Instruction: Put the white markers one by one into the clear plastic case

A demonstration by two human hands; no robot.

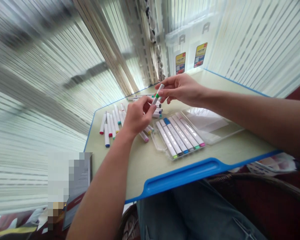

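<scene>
In front of me, a white marker with a green band (pixel 157 96) is held at a tilt between both hands. My left hand (pixel 137 115) is closed around its lower part. At its upper end, the thumb and fingers of my right hand (pixel 181 87) pinch the white part near the band. Below the hands lies a clear plastic case (pixel 160 144) with several white markers (pixel 175 133) side by side in it, their ends in different colours. More loose markers (pixel 112 123) lie beside and behind my left hand, some partly hidden by it.
The pale tabletop (pixel 145 163) has a blue edge with a moulded blue groove (pixel 182 176) at the front. Right of the case lies a clear plastic flap (pixel 210 121). Two transparent packages with yellow labels (pixel 200 55) stand at the back by the curtain (pixel 60 50).
</scene>
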